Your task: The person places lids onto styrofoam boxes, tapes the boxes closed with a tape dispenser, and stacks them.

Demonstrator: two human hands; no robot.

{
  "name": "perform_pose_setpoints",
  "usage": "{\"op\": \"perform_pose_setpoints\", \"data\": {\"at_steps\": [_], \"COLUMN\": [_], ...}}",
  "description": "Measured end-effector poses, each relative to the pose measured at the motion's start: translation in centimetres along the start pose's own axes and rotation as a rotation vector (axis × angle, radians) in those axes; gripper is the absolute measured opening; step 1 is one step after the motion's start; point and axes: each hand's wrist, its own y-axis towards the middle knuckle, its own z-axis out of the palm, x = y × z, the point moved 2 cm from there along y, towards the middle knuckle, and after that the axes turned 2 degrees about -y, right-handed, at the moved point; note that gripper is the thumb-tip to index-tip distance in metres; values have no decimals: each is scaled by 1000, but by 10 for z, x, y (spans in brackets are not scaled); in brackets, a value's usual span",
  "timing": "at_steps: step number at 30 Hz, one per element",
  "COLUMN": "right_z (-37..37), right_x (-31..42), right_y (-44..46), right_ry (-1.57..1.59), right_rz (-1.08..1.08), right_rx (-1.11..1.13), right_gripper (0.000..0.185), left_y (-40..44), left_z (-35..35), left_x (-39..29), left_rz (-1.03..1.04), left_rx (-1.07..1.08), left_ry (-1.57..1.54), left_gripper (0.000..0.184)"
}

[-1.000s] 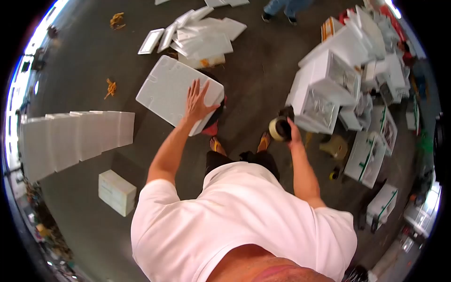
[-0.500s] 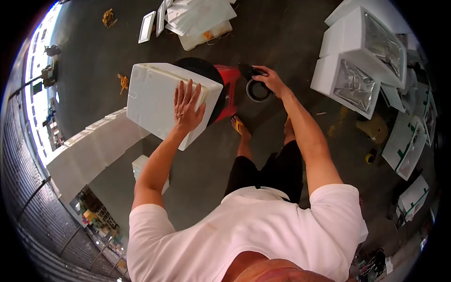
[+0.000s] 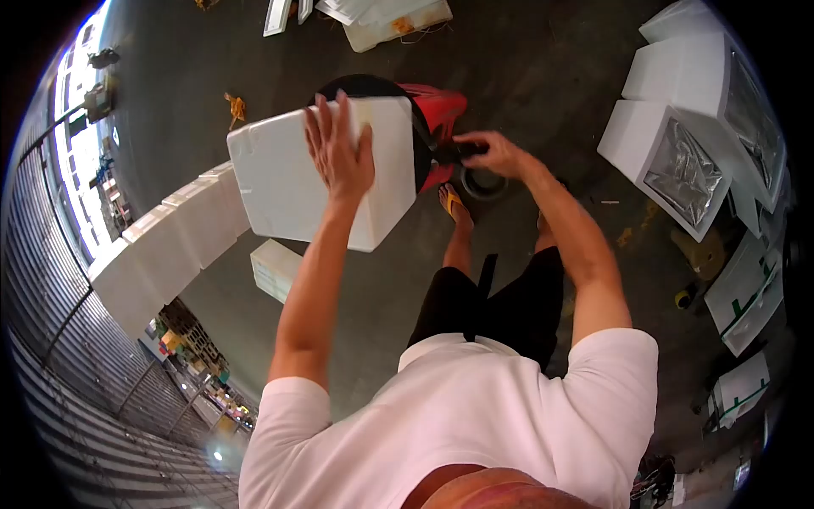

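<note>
A white foam box point(image 3: 288, 182) rests on a round black top point(image 3: 360, 83) over a red stand point(image 3: 443, 109). My left hand point(image 3: 342, 161) lies on the box with its fingers spread. In my right hand point(image 3: 498, 155) is a black tape dispenser point(image 3: 485, 183), its head close to the box's right side. Whether the dispenser touches the box I cannot tell. The fingers of the right hand are wrapped round the handle, slightly blurred.
White foam boxes with foil linings point(image 3: 688, 174) stand at the right, above flat panels with green tape point(image 3: 746, 305). A row of white boxes point(image 3: 165, 250) runs along the left, near a small box point(image 3: 275, 267). Lids point(image 3: 398, 25) lie at the top.
The box has turned on its support, and its top edge now faces differently. My right hand has brought the dispenser nearer the box's side. The whole view has shifted slightly.
</note>
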Motion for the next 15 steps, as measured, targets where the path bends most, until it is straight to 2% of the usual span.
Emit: {"op": "perform_pose_setpoints", "data": {"at_steps": [1,3,5,7,9,11,13,14,15], "right_z": [12,49,45,43,20,8,6,2,4], "right_x": [-16,-35,-29,-25,6,18,32,40,31], "right_y": [-19,-39,-23,17,77,107,114,106,91], "right_ry": [15,-167,-107,67,34,26,1,35,34], "right_rz": [-64,-62,-58,-127,-265,-322,-205,-215,-200], "right_rx": [-19,-51,-39,-226,-297,-342,-266,-218,-209], "right_gripper": [49,51,51,55,53,52,51,51,51], "left_y": [15,60,80,92,60,11,-2,4,5], "left_z": [10,33,27,11,18,-15,-18,-11,-7], "left_x": [8,56,57,81,125,52,32,40,46], "left_rz": [-144,-513,-540,-936,-284,180,88,12,-3], "left_rx": [-34,-159,-141,-298,-211,211,232,143,150], "left_ry": [-11,69,116,-78,22,51,70,-22,-27], "left_gripper": [62,66,68,70,76,78,74,67,67]}}
